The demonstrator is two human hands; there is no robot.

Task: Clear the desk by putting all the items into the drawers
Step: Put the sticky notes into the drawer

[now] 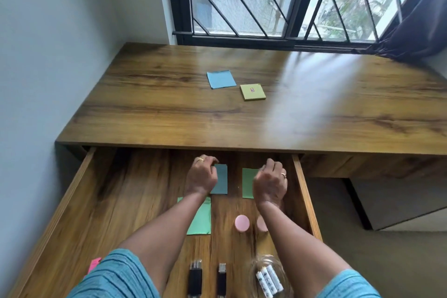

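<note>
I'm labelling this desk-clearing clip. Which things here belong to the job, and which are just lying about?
Belong to the job: blue note pad and yellow note pad, both still on the desk; the open drawer; the green sheet, pink discs and batteries already in it.

Just lying about: window frame, dark curtain.

No legible text; marks on yellow pad (252, 92), batteries (269, 282) too blurred.

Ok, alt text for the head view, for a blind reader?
In an open drawer, the left hand holds a blue paper, the right hand covers a green paper's edge. A blue pad and a yellow pad lie on the desk.
</note>
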